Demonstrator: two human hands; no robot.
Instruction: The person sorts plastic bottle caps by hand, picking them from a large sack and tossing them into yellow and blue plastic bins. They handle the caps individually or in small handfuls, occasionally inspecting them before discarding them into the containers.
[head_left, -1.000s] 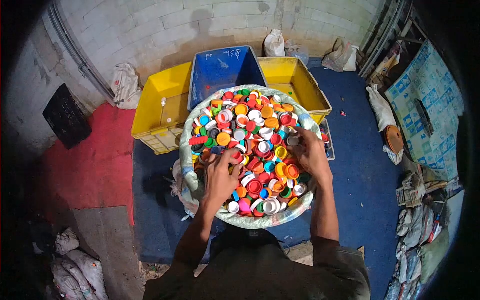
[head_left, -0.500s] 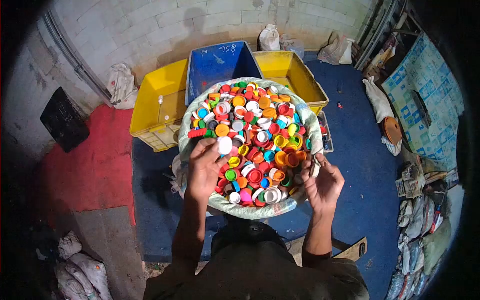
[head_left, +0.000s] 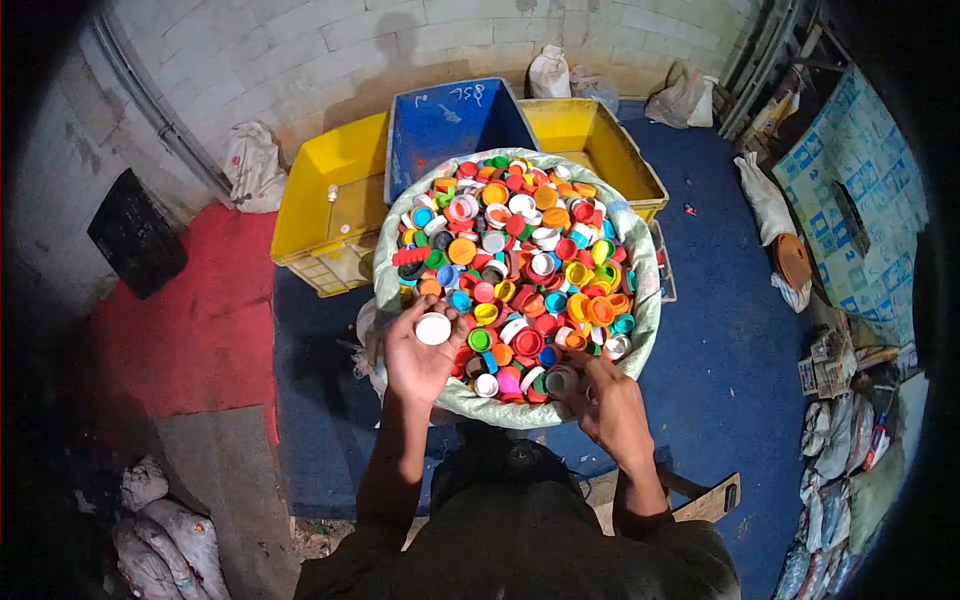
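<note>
A wide, round sack of pale green woven plastic with a rolled rim (head_left: pixel 649 283) is filled with a heap of multicoloured plastic bottle caps (head_left: pixel 528 262). Directions are given from the sack's centre, with twelve o'clock pointing away from the person's body.

At eight o'clock, over the near edge of the heap, the left hand (head_left: pixel 421 362) is turned palm up. A round white plastic cap (head_left: pixel 433 328) is gripped in it between thumb and curled fingers, its flat disc facing upward. At five o'clock the right hand (head_left: pixel 605 405) is lowered to the sack's near rim with its fingers bent. A greyish-white, cup-shaped plastic cap (head_left: pixel 562 381) is met by its fingertips at the edge of the heap; whether that cap is pinched or only touched cannot be told.

Within the heap, a ribbed red plastic piece (head_left: pixel 409 257) is seen at ten o'clock, and a bright pink cap (head_left: pixel 508 380) at six.

Beyond the sack, a deep blue plastic crate marked in white (head_left: pixel 460 130) is placed between eleven and twelve o'clock. It is flanked by a yellow plastic crate (head_left: pixel 325 245) at ten, in which small white pieces are seen, and by a second yellow plastic crate (head_left: pixel 640 180) at one. The floor is covered by dark blue matting (head_left: pixel 715 300) at three o'clock and red matting (head_left: pixel 180 330) at nine.
</note>
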